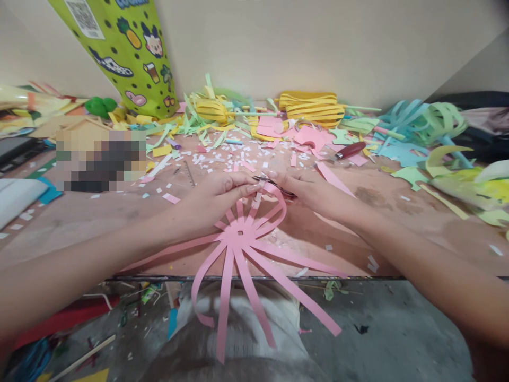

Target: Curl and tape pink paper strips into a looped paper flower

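A pink paper cutout [239, 240] with several long strips spreading from a centre with a small square hole lies at the table's front edge. Some of its strips hang over that edge. My left hand [222, 193] is closed, pinching the end of one strip that curls up and back. Close beside it, my right hand [308, 191] is closed on dark, thin-bladed scissors [283, 190]. Their tip reaches my left fingertips at the strip's end. My right fingers partly hide the handles.
A red-handled knife [350, 150] lies behind my right hand. Yellow paper lanterns [312, 107], green and blue cut paper [443, 122] and white scraps line the back. A green patterned bag [131, 58] stands at the back left. Scraps litter the floor [382, 323].
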Motion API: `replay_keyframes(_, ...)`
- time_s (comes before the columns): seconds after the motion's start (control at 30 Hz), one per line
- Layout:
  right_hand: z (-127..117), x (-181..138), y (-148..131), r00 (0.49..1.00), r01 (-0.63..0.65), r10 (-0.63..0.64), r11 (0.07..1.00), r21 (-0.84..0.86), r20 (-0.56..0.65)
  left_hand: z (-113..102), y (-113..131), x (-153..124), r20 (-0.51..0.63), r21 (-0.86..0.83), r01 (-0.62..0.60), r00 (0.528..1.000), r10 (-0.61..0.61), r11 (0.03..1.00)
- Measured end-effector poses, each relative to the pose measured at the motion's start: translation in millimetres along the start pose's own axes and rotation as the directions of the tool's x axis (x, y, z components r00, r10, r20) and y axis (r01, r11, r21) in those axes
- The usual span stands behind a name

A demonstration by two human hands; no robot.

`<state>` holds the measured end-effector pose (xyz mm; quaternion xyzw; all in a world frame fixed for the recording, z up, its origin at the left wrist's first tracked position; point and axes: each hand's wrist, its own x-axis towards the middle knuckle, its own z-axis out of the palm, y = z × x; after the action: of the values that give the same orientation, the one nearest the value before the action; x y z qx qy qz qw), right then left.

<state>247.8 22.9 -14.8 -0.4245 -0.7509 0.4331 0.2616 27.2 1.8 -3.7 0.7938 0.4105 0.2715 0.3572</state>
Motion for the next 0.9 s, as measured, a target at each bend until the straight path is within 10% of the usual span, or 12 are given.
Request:
replay_keyframes(0.57, 0, -5, -9, 0.990, 0.035, -0.059, 0.983, -0.181, -0.129, 1, -9, 2, -0.019, 0.089, -0.099, 0.995, 0.102, 0.991)
replay_keyframes(0.8, -20, 4, -12, 0.966, 0.102, -0.006, 0.929, 0.357, -0.260, -1, -19, 2, 0.034, 0.372, -0.332, 0.938, 0.345, 0.867)
replay_keyframes(0.9, -25, 8, -7, 0.959, 0.123, -0.026, 0.935, 0.332, -0.282, -2, -16, 0, 0.067, 0.401, -0.404, 0.908, 0.413, 0.822)
